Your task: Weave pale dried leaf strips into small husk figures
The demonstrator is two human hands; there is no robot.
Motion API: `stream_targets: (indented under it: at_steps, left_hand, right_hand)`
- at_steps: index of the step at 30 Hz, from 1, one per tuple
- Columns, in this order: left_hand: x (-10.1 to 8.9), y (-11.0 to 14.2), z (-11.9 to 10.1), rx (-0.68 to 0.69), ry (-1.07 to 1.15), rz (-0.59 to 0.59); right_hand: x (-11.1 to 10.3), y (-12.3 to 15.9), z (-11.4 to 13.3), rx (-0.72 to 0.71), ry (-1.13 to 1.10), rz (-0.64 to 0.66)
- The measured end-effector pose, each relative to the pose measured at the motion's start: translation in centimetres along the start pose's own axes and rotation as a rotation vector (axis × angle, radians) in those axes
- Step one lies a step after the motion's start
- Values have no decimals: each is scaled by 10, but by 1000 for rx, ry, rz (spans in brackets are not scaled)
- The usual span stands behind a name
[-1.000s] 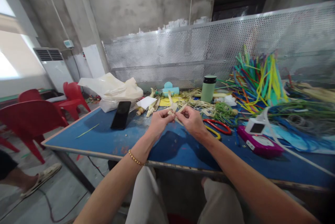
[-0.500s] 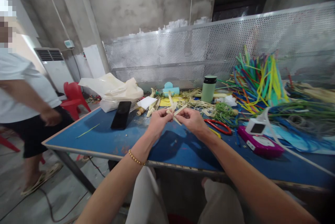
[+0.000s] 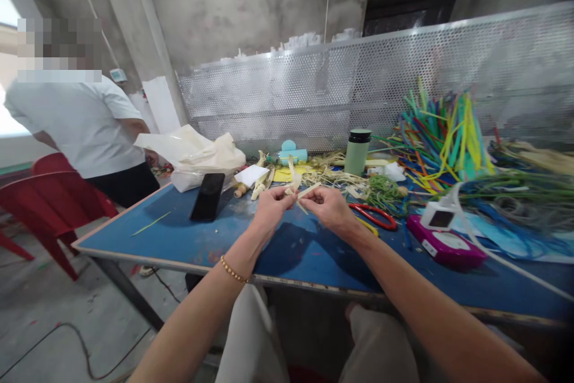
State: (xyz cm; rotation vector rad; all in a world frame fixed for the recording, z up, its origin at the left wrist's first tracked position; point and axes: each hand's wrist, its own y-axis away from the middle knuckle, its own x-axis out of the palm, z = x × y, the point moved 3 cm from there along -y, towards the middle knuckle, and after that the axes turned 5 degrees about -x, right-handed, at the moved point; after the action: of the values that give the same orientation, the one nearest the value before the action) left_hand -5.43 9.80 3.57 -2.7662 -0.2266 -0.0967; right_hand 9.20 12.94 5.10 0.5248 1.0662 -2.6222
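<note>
Pale, straw-coloured flat strips [image 3: 295, 175] cross one another between my two hands, above the front half of the blue table [image 3: 174, 245]. My left hand [image 3: 271, 208] pinches the strips where they meet, and one strip stands upright above its fingers. On the other side, my right hand [image 3: 329, 206] is closed with thumb and finger on a strip end that slants up. How the strips interlace is too small to make out. Red-handled scissors [image 3: 374, 215] lie just right of my right hand.
A black phone [image 3: 207, 197] and a pale plastic bag [image 3: 192, 153] are at the left. Behind my hands stands a green tumbler [image 3: 357, 153]. Coloured strips [image 3: 448, 138] and a magenta box [image 3: 446, 244] occupy the right. A person [image 3: 81, 126] is beyond the table's left end.
The other person has moved right, towards the far left corner of the table, and now faces away. My hands have barely shifted and still hold the strips.
</note>
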Motion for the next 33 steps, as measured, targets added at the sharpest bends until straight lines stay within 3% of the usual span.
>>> stream_targets:
  at_steps: [6, 12, 16, 20, 25, 33]
  left_hand:
    - [-1, -1, 2, 2, -29, -15]
    - [-5, -1, 0, -22, 80, -69]
    - [-7, -2, 1, -35, 126, -67]
    - [-7, -3, 2, -68, 175, -52]
    - [-4, -1, 1, -102, 164, -9]
    - [-3, -1, 2, -82, 117, -4]
  right_hand:
    - [5, 1, -1, 47, -80, 57]
    - [-4, 3, 11, 163, -239, 71]
    - [-7, 4, 16, 48, -285, 149]
    - [-3, 5, 14, -139, -152, 253]
    - [-4, 4, 13, -398, 56, 158]
    - [-5, 10, 19, -567, 366, 83]
